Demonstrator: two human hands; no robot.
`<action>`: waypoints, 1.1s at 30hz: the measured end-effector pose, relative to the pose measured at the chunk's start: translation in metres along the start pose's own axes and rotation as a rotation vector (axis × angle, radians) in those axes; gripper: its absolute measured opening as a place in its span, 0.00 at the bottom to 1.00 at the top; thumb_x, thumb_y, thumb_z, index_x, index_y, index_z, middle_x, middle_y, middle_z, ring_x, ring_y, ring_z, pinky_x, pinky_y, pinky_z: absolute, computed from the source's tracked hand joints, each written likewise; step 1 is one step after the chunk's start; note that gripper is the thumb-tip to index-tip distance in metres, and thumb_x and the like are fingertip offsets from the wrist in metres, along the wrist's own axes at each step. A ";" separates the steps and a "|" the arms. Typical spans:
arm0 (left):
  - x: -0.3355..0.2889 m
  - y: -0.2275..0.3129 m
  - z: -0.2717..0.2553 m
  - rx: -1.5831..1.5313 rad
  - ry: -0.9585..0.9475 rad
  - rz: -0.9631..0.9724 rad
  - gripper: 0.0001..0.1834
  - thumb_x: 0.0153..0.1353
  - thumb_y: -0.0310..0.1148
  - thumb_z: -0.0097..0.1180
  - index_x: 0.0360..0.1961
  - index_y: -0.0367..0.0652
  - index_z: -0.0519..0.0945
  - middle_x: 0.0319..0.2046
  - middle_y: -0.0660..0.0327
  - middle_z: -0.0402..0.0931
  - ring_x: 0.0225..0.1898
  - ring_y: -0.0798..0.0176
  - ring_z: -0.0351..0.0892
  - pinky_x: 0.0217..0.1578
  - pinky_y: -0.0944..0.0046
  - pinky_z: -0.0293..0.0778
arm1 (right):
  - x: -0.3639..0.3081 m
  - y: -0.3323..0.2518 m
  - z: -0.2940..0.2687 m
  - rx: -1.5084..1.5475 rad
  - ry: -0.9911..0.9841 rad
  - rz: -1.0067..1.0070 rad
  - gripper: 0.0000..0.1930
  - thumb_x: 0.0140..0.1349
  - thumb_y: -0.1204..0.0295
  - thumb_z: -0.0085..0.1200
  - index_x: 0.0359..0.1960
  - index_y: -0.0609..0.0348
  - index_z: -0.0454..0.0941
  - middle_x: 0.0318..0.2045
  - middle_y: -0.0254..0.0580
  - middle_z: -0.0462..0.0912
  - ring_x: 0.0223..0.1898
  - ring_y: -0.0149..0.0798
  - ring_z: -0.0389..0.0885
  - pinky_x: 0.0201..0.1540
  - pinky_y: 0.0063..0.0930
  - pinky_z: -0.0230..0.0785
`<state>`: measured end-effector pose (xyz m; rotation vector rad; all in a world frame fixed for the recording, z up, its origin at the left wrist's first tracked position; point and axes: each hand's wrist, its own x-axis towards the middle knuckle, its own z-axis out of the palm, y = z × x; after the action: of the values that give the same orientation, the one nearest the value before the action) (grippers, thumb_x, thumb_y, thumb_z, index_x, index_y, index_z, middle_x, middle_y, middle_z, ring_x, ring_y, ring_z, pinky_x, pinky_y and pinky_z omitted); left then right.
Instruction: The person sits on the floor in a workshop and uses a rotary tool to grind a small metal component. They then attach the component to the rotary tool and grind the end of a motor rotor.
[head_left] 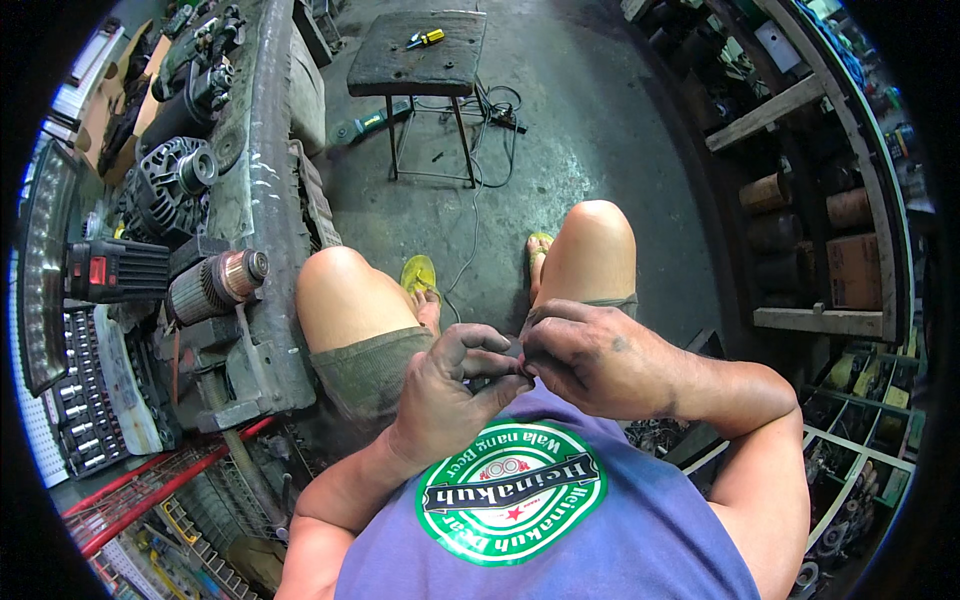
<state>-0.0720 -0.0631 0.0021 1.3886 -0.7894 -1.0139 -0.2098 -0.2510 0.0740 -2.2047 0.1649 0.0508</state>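
Close together over my lap, both hands meet at a small dark piece (pixel 514 348), too small and too covered to name. My left hand (pixel 455 378) pinches it between thumb and fingers. From the other side, the closed fingertips of my right hand (pixel 585 350) grip at the same spot. Dark grime covers the fingers of both hands. To the left, a motor armature (pixel 215 287) with a copper commutator rests on the vise at the workbench edge, and an alternator (pixel 168 185) with a pulley sits farther back.
A worn stool (pixel 415 62) ahead carries a yellow-handled screwdriver (pixel 427 38). An angle grinder (pixel 370 122) and its cord lie on the floor beside it. The workbench (pixel 255 180) runs along the left, with a socket set (pixel 88 390). Wooden shelving (pixel 850 130) lines the right.
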 end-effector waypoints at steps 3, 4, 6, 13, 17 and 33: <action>0.000 0.001 -0.001 -0.011 0.002 0.016 0.26 0.60 0.23 0.78 0.54 0.43 0.75 0.38 0.54 0.93 0.43 0.67 0.93 0.42 0.67 0.86 | 0.000 0.002 0.001 -0.006 0.008 -0.015 0.08 0.71 0.70 0.63 0.44 0.62 0.79 0.40 0.51 0.80 0.42 0.58 0.86 0.43 0.49 0.82; 0.001 0.001 -0.001 -0.019 0.003 0.014 0.26 0.60 0.23 0.78 0.54 0.43 0.75 0.38 0.54 0.93 0.43 0.67 0.93 0.42 0.67 0.86 | 0.000 0.002 0.002 -0.007 0.011 -0.019 0.09 0.71 0.70 0.63 0.44 0.62 0.79 0.41 0.51 0.80 0.42 0.58 0.86 0.43 0.50 0.82; 0.001 0.001 -0.002 -0.002 0.005 0.023 0.26 0.61 0.23 0.78 0.54 0.43 0.75 0.38 0.54 0.93 0.44 0.67 0.93 0.42 0.68 0.86 | 0.000 0.002 0.004 0.026 0.047 -0.025 0.09 0.71 0.70 0.63 0.44 0.62 0.79 0.41 0.51 0.80 0.42 0.59 0.86 0.43 0.50 0.82; 0.001 0.003 -0.003 -0.004 0.002 0.011 0.24 0.62 0.22 0.76 0.54 0.42 0.75 0.39 0.53 0.93 0.44 0.67 0.93 0.43 0.67 0.86 | -0.002 0.000 0.008 0.003 -0.004 0.051 0.10 0.68 0.74 0.66 0.46 0.63 0.79 0.45 0.51 0.82 0.48 0.57 0.86 0.48 0.46 0.82; 0.002 0.007 -0.004 0.057 -0.024 0.045 0.23 0.63 0.22 0.75 0.55 0.40 0.77 0.40 0.53 0.93 0.44 0.66 0.93 0.43 0.67 0.86 | -0.001 0.000 0.009 -0.024 -0.012 0.067 0.10 0.69 0.74 0.66 0.46 0.63 0.79 0.45 0.50 0.82 0.47 0.56 0.87 0.48 0.47 0.82; 0.002 0.013 -0.006 0.051 -0.046 -0.020 0.21 0.63 0.19 0.74 0.54 0.36 0.79 0.40 0.55 0.90 0.45 0.65 0.91 0.46 0.68 0.87 | 0.006 -0.006 -0.010 -0.038 -0.027 -0.075 0.07 0.68 0.72 0.65 0.42 0.61 0.80 0.39 0.49 0.79 0.39 0.54 0.87 0.43 0.48 0.82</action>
<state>-0.0647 -0.0641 0.0143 1.4234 -0.8414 -1.0511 -0.2029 -0.2565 0.0842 -2.2450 0.0659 0.0425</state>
